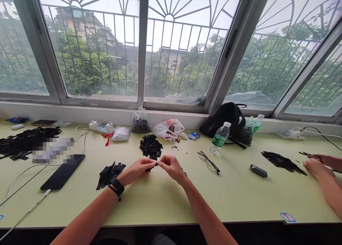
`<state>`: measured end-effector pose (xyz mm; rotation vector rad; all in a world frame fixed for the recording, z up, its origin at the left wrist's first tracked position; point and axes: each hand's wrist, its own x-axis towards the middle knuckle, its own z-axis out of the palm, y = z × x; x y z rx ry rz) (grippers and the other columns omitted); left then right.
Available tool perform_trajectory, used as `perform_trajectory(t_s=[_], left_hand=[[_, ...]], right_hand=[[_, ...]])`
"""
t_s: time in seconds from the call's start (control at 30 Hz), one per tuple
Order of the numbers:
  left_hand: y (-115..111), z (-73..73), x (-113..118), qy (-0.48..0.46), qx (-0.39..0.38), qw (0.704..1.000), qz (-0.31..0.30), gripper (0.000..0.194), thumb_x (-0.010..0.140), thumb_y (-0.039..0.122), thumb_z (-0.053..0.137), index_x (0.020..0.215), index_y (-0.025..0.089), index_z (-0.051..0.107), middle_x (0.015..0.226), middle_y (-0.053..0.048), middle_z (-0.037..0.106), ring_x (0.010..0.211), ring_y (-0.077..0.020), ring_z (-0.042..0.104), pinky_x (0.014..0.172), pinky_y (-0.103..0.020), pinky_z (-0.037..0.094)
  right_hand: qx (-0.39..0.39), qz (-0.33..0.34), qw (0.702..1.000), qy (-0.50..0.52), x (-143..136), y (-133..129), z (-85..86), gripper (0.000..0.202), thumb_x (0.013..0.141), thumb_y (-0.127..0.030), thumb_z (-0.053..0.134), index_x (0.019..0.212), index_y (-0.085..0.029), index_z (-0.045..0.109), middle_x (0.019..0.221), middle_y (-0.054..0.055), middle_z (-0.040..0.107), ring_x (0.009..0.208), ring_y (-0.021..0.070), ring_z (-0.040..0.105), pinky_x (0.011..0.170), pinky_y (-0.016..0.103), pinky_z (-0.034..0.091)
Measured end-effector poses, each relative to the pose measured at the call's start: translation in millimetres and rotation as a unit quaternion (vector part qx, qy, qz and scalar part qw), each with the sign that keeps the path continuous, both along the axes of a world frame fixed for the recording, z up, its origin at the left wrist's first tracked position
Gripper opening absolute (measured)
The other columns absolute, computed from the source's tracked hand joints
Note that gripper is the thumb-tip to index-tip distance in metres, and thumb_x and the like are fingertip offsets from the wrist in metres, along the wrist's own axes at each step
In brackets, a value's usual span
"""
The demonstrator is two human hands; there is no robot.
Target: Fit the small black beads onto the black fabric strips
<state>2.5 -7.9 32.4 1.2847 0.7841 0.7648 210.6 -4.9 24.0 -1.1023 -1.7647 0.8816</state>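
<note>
My left hand (137,171) and my right hand (172,168) meet over the table, fingertips pinched together. Between them is a small black strip (150,168), mostly covered by the fingers; its exact kind does not show. A dark watch and a thin band are on my left wrist. Just beyond my hands lies a heap of small black pieces (151,145). To the left of my left hand is another pile of flat black strips (108,173). A few tiny dark bits (175,147) are scattered past my right hand.
Eyeglasses (210,163), a water bottle (220,138) and a black case (258,170) stand to the right. A phone (62,173) with a cable lies left. Bags line the windowsill. At far right, a co-worker's hands (319,168) are near black strips (283,162).
</note>
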Motion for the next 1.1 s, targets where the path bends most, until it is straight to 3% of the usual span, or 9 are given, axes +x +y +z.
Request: perform_trajectory(t_s=[0.1, 0.17, 0.23, 0.3, 0.33, 0.47, 0.67, 0.87, 1.1], left_hand=[[4, -6.1, 1, -0.001, 0.005, 1.0, 0.021, 0.041, 0.073, 0.055, 0.08, 0.088, 0.016, 0.076, 0.07, 0.001, 0.059, 0.059, -0.0096, 0.047, 0.056, -0.022, 0.034], [8, -10.3, 0, -0.009, 0.007, 0.999, 0.039, 0.039, 0.072, 0.052, 0.081, 0.084, 0.015, 0.076, 0.072, -0.001, 0.062, 0.06, -0.0104, 0.05, 0.058, -0.023, 0.037], [12, -14.0, 0, -0.029, 0.0, 0.997, 0.069, 0.034, 0.071, 0.047, 0.083, 0.081, 0.015, 0.076, 0.076, -0.003, 0.065, 0.063, -0.0116, 0.054, 0.06, -0.023, 0.04], [16, -17.2, -1, -0.051, -0.012, 0.993, 0.103, 0.029, 0.07, 0.041, 0.083, 0.078, 0.015, 0.075, 0.076, -0.003, 0.065, 0.065, -0.0123, 0.055, 0.061, -0.024, 0.041], [18, -18.6, -1, -0.059, -0.017, 0.991, 0.118, 0.027, 0.07, 0.039, 0.082, 0.077, 0.015, 0.074, 0.074, -0.003, 0.065, 0.064, -0.0124, 0.055, 0.061, -0.024, 0.041], [24, -23.0, -2, -0.07, -0.029, 0.986, 0.149, 0.023, 0.072, 0.037, 0.078, 0.079, 0.015, 0.073, 0.072, -0.002, 0.064, 0.063, -0.0124, 0.055, 0.062, -0.024, 0.041], [27, -24.7, -3, -0.083, -0.044, 0.983, 0.16, 0.021, 0.071, 0.028, 0.075, 0.087, 0.015, 0.071, 0.072, -0.002, 0.065, 0.061, -0.0116, 0.055, 0.061, -0.024, 0.042], [23, -25.1, -3, -0.104, -0.025, 0.988, 0.108, 0.028, 0.076, 0.031, 0.079, 0.099, 0.017, 0.071, 0.073, 0.0, 0.061, 0.062, -0.0096, 0.052, 0.06, -0.022, 0.039], [22, -23.5, -2, -0.091, -0.016, 0.993, 0.078, 0.033, 0.08, 0.038, 0.08, 0.102, 0.014, 0.077, 0.082, -0.004, 0.066, 0.072, -0.0111, 0.056, 0.073, -0.024, 0.044]], right_hand=[[0.027, -0.012, 0.999, -0.038, 8, 3, 3.8, 0.044, 0.085, -0.058, 0.065, 0.068, -0.018, 0.058, 0.062, -0.001, 0.052, 0.057, 0.0121, 0.042, 0.051, 0.023, 0.032], [0.053, -0.054, 0.995, -0.071, 24, 8, 6.4, 0.039, 0.087, -0.053, 0.062, 0.069, -0.018, 0.061, 0.065, 0.001, 0.057, 0.058, 0.0134, 0.046, 0.054, 0.024, 0.034], [0.065, -0.15, 0.978, -0.126, 49, 15, 6.6, 0.03, 0.087, -0.044, 0.061, 0.073, -0.019, 0.064, 0.068, 0.002, 0.063, 0.061, 0.015, 0.051, 0.057, 0.025, 0.036], [0.029, -0.269, 0.942, -0.2, 76, 20, 3.3, 0.018, 0.083, -0.034, 0.063, 0.073, -0.019, 0.067, 0.072, 0.005, 0.068, 0.066, 0.0176, 0.057, 0.059, 0.026, 0.037], [-0.004, -0.295, 0.928, -0.226, 88, 22, 0.7, 0.014, 0.08, -0.03, 0.063, 0.073, -0.02, 0.068, 0.075, 0.006, 0.07, 0.068, 0.0185, 0.06, 0.059, 0.026, 0.036], [-0.04, -0.261, 0.935, -0.235, 114, 23, -9.6, 0.01, 0.076, -0.022, 0.063, 0.071, -0.019, 0.072, 0.075, 0.008, 0.073, 0.069, 0.0194, 0.064, 0.062, 0.027, 0.04], [-0.066, -0.177, 0.955, -0.229, 111, 21, -11.9, 0.009, 0.073, -0.021, 0.068, 0.073, -0.016, 0.075, 0.075, 0.008, 0.074, 0.069, 0.019, 0.066, 0.065, 0.027, 0.045], [-0.06, -0.122, 0.964, -0.227, 101, 15, -1.7, 0.012, 0.072, -0.024, 0.069, 0.077, -0.016, 0.076, 0.08, 0.006, 0.073, 0.071, 0.0174, 0.065, 0.064, 0.025, 0.044], [-0.06, -0.068, 0.966, -0.242, 93, 13, -0.4, 0.011, 0.071, -0.023, 0.07, 0.078, -0.016, 0.075, 0.081, 0.005, 0.07, 0.068, 0.0156, 0.06, 0.06, 0.024, 0.042]])
